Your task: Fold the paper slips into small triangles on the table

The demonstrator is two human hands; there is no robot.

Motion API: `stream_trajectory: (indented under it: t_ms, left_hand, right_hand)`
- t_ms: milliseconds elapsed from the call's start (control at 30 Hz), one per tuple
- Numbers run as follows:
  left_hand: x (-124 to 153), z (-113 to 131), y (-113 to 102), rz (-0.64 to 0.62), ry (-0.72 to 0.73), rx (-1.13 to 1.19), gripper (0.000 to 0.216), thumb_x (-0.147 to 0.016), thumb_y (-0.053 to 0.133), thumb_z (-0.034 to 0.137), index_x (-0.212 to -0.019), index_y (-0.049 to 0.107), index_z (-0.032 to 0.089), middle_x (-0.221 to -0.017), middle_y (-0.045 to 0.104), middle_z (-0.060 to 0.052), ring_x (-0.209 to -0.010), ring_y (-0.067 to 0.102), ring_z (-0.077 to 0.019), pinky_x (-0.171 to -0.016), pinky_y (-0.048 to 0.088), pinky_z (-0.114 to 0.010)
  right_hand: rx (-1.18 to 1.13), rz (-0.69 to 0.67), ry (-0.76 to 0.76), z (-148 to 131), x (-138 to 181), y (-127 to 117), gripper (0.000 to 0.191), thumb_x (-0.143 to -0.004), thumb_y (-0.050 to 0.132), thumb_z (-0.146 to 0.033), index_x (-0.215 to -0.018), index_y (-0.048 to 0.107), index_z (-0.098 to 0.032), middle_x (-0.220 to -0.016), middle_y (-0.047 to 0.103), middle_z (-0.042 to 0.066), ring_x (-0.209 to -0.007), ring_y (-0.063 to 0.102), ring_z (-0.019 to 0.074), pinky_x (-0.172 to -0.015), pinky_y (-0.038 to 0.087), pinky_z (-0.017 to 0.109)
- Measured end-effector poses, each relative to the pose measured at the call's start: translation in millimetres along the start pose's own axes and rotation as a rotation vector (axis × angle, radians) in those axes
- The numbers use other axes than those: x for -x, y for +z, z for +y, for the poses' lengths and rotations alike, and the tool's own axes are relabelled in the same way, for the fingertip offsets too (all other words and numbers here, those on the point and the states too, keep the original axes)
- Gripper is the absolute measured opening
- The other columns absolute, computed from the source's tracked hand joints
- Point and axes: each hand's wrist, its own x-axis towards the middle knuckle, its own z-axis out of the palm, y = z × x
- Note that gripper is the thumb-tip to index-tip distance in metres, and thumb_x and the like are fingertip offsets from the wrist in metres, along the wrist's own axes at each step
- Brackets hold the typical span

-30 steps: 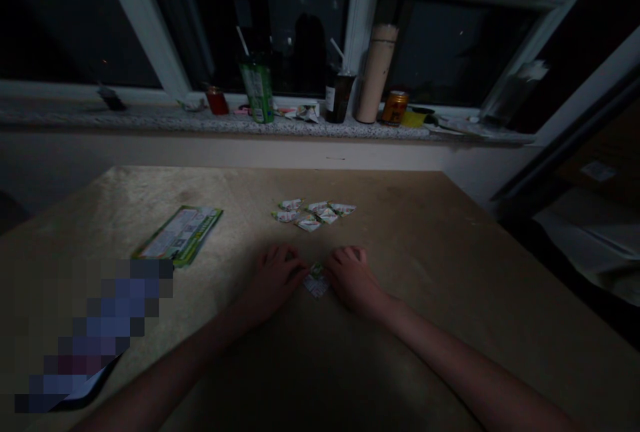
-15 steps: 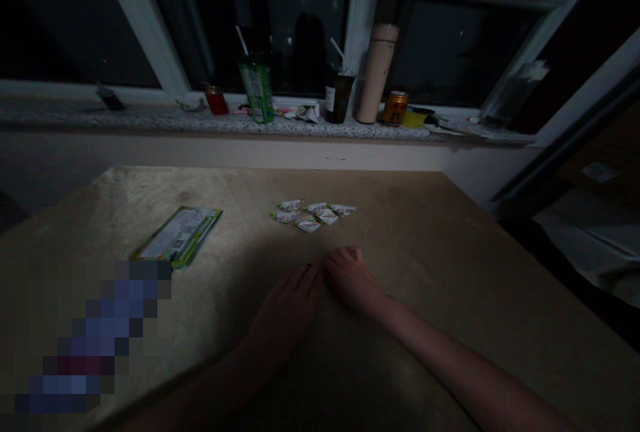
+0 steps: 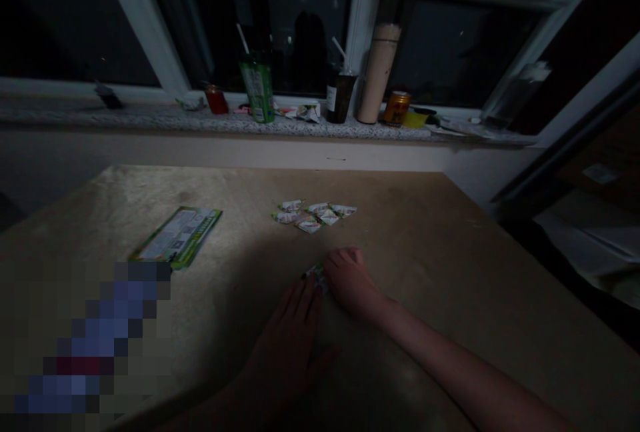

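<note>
A small green-and-white printed piece (image 3: 316,273) lies on the table between my two hands, partly covered by them. My left hand (image 3: 290,325) lies palm down with fingers stretched out and thumb apart, its fingertips touching the piece's near left edge. My right hand (image 3: 350,279) is curled, knuckles up, closed over the right end of the piece; its fingertips are hidden. Beyond them several similar printed pieces (image 3: 319,215), roughly triangular or diamond-shaped, lie close together in a loose group.
On the left of the brown table (image 3: 425,232) lies a flat green-and-white package (image 3: 180,235), near a blurred-out patch. The speckled windowsill (image 3: 165,120) behind holds a green cup (image 3: 257,92), a dark cup (image 3: 340,95), a tall pinkish flask (image 3: 379,75) and an orange can (image 3: 397,109).
My left hand has drawn back slightly toward me, its thumb now spread out, and the printed piece between the hands has come into sight. My right hand has barely moved.
</note>
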Motion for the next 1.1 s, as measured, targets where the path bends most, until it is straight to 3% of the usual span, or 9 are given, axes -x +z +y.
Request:
stream_trajectory:
  t_ms: [333,533,700,833,967,1100]
  left_hand:
    - [0,-2,-2,-0.069,-0.020,0.076,0.080,-0.084,0.048,0.056,-0.144,0.024,0.008,-0.149,0.025,-0.019,-0.137,0.022,-0.0332,-0.108,0.027,-0.047]
    - [-5,-4,-8,-0.091,-0.009,0.048,0.081,-0.082,0.048,0.060,-0.140,0.034,0.005,-0.146,0.032,-0.021,-0.132,0.032,-0.0334,-0.107,0.029,-0.046]
    - [-10,-9,-14,-0.057,-0.036,0.033,0.065,-0.085,0.049,0.049,-0.136,0.041,0.009,-0.137,0.046,-0.016,-0.124,0.043,-0.0299,-0.105,0.032,-0.045]
    - [-11,-14,-12,-0.038,-0.001,0.035,0.068,-0.087,0.045,0.052,-0.139,0.036,0.009,-0.143,0.039,-0.016,-0.130,0.036,-0.0305,-0.108,0.026,-0.047]
    - [-10,-15,-7,-0.070,0.007,0.088,0.076,-0.086,0.046,0.056,-0.143,0.029,0.008,-0.147,0.031,-0.018,-0.134,0.031,-0.0293,-0.108,0.028,-0.044]
    - [-10,-15,-6,-0.114,-0.019,0.137,0.083,-0.081,0.053,0.056,-0.144,0.025,0.009,-0.148,0.028,-0.018,-0.135,0.029,-0.0314,-0.107,0.031,-0.047]
  right_hand:
    - [0.030,-0.021,-0.035,1,-2,-2,0.013,-0.088,0.046,-0.013,-0.090,0.059,-0.014,-0.092,0.059,0.011,-0.093,0.049,0.0251,-0.086,0.033,0.041]
    - [0.057,-0.034,-0.054,-2,-2,-11,0.014,-0.089,0.046,-0.014,-0.093,0.059,-0.014,-0.095,0.060,0.011,-0.094,0.049,0.0247,-0.088,0.034,0.041]
    - [0.113,0.011,-0.030,-10,-1,-16,0.016,-0.090,0.046,-0.018,-0.094,0.061,-0.014,-0.095,0.061,0.012,-0.096,0.049,0.0265,-0.093,0.031,0.043]
    - [0.111,0.011,-0.005,-12,-1,-15,0.017,-0.088,0.048,-0.017,-0.093,0.063,-0.012,-0.092,0.062,0.012,-0.094,0.050,0.0267,-0.093,0.029,0.043]
    - [-0.143,0.038,0.153,0,2,-8,0.018,-0.090,0.048,-0.025,-0.084,0.061,-0.015,-0.088,0.063,0.008,-0.089,0.052,0.0220,-0.082,0.031,0.037]
    - [-0.546,-0.011,0.308,17,8,-4,0.014,-0.080,0.063,-0.028,-0.073,0.058,-0.016,-0.072,0.060,-0.002,-0.076,0.052,0.0142,-0.074,0.028,0.028]
